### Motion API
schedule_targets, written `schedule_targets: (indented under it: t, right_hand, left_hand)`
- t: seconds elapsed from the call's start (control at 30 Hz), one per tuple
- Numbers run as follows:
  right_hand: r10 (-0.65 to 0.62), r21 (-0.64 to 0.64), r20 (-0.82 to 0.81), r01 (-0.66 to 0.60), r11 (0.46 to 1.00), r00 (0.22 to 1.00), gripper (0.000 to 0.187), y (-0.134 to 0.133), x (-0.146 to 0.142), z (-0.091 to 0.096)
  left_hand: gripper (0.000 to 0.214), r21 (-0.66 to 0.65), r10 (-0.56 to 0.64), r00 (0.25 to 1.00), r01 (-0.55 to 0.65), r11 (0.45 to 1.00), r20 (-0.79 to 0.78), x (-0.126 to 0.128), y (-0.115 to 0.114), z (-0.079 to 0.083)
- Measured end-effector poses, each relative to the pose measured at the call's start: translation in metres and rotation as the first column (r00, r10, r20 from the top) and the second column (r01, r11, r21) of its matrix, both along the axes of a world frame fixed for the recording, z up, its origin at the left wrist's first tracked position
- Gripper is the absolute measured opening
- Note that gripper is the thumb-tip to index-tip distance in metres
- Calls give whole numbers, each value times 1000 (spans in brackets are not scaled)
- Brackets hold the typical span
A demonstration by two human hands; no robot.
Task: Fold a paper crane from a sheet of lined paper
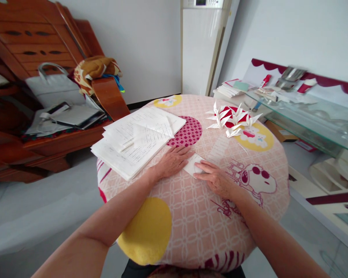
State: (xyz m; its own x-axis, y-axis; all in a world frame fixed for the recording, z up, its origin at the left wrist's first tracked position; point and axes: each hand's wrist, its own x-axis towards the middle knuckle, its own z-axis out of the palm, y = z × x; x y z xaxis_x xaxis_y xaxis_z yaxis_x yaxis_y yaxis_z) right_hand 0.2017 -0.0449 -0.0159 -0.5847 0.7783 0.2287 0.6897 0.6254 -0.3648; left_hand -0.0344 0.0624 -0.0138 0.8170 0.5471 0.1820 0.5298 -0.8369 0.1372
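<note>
On the bench [188, 204], paper cranes [220, 118] looked finished, while left hand [174, 161] and right hand [216, 179], unclenched, pressed down a part-folded paper [192, 165].

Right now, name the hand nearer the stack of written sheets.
Left. The left hand rests just right of the stack of written sheets; the right hand is farther right, fingers on the folded paper.

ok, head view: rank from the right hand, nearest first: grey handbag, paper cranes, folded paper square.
1. Folded paper square: touched by the right hand, between both hands.
2. Paper cranes: beyond that hand, on the far right of the round table.
3. Grey handbag: off the table, far left on the wooden bench.
</note>
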Motion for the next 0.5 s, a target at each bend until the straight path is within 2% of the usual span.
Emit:
schedule_targets:
  t: [0.2, 0.37, 0.5]
  right_hand:
    - [-38, -24, 30, 38, 999, 999, 50, -1, -1, 4]
    - [6, -12, 30, -5, 1000, 1000, 50, 0, 0, 3]
    - [8, -20, 14, -8, 1000, 1000, 51, 1, 2, -1]
  left_hand:
    - [45, 15, 28, 999, -28, 999, 32, -3, -1, -1]
    - [47, 36, 76, 997, -76, 996, 4, 0, -8, -1]
    - [49, 32, 97, 995, -96, 995, -34, -1, -6, -1]
